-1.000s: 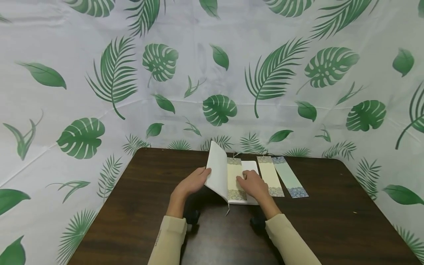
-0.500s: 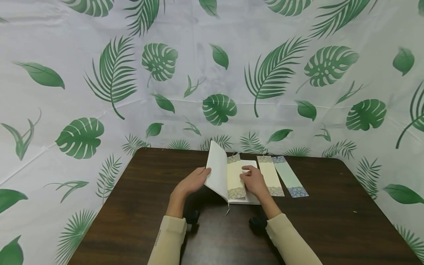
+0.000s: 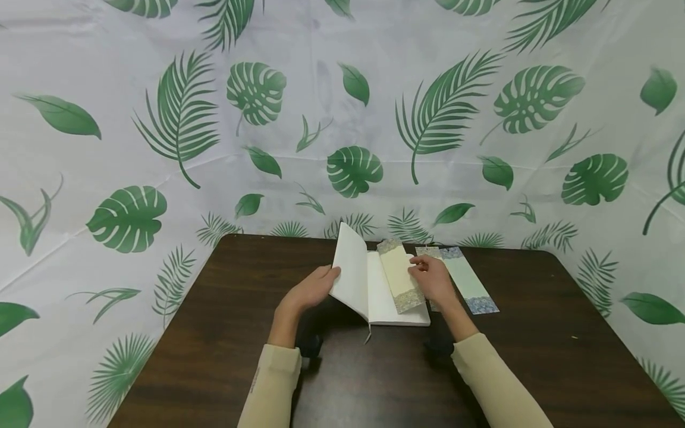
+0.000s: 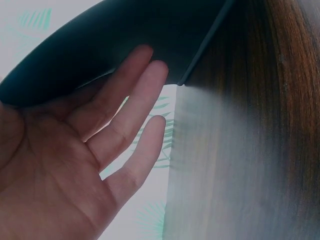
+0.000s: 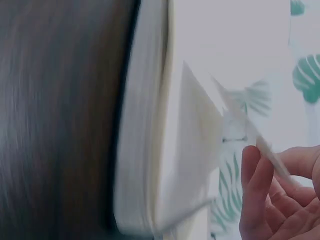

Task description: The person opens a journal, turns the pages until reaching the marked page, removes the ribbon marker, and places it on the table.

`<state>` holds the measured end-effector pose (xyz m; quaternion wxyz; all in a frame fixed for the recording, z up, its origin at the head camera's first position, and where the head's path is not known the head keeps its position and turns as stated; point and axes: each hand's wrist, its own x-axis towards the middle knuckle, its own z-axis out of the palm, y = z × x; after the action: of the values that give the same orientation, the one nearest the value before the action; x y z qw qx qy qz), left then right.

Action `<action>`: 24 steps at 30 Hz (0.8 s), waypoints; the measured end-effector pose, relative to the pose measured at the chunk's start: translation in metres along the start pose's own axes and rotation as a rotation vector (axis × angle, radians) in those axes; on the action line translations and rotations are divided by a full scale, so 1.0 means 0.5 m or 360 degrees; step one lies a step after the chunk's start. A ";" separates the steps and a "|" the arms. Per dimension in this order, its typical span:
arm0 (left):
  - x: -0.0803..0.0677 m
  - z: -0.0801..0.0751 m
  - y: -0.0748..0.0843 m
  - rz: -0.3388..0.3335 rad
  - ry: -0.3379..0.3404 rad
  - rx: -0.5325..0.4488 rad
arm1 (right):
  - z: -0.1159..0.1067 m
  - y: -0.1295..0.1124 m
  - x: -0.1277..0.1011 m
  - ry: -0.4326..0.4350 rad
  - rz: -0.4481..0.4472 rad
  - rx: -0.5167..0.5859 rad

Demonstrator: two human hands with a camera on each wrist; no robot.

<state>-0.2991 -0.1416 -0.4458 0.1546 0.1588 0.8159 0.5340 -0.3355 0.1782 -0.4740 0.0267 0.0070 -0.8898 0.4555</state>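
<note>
A notebook (image 3: 377, 300) with blank white pages lies open on the table. My left hand (image 3: 307, 291) holds its raised left side, thumb on the page and fingers behind; the left wrist view shows these fingers against the dark cover (image 4: 120, 37). Over the right page, a cream bookmark (image 3: 398, 274) with patterned ends hangs tilted. My right hand (image 3: 436, 280) pinches its right edge between thumb and fingers. The right wrist view shows that bookmark (image 5: 246, 122) nearly edge-on, lifted off the notebook (image 5: 137, 130). A thin ribbon (image 3: 368, 334) sticks out at the notebook's lower spine.
Right of the notebook lie another cream bookmark (image 3: 428, 252), mostly covered by my right hand, and a pale green one (image 3: 468, 279) with blue ends. The dark wooden table (image 3: 225, 333) meets a leaf-patterned cloth (image 3: 299, 137) at the back.
My right hand has lifted the cream bookmark off the right page and moved it rightward, tilting it. More blank page shows by the spine. The left hand keeps its hold.
</note>
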 end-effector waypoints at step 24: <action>-0.005 -0.006 0.002 -0.0062 0.0016 0.0004 | -0.246 0.138 0.030 0.0269 0.0201 -0.0203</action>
<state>-0.2982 -0.1445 -0.4435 0.1607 0.1404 0.8203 0.5307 -0.3479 0.3185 -0.4571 0.0731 -0.0892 -0.9103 0.3975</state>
